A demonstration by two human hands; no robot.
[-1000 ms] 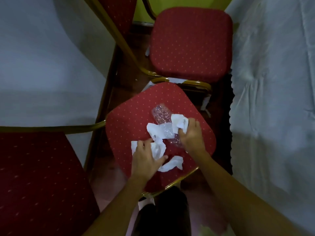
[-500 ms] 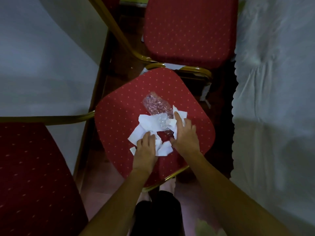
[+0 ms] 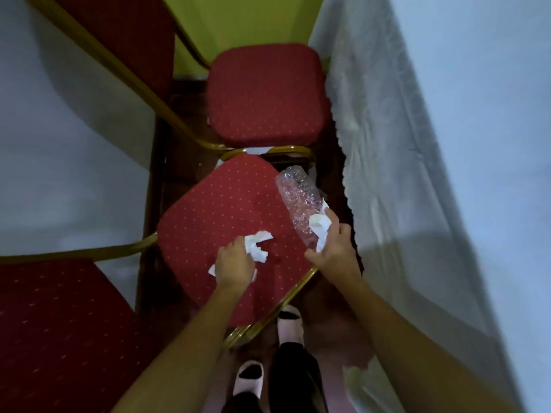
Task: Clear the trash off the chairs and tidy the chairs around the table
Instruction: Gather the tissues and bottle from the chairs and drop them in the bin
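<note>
The right hand point(image 3: 335, 247) has its fingers closed around a crushed clear plastic bottle point(image 3: 298, 204) and a scrap of white paper point(image 3: 319, 228), held above the right edge of the red seat point(image 3: 214, 210). The left hand point(image 3: 234, 268) rests on that seat, fingers bunched on crumpled white tissue point(image 3: 256, 244). A white-draped counter point(image 3: 417, 174) stands just beside.

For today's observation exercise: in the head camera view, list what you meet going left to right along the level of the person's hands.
Left hand → crumpled tissue → crushed plastic bottle → right hand → white tablecloth.
</note>
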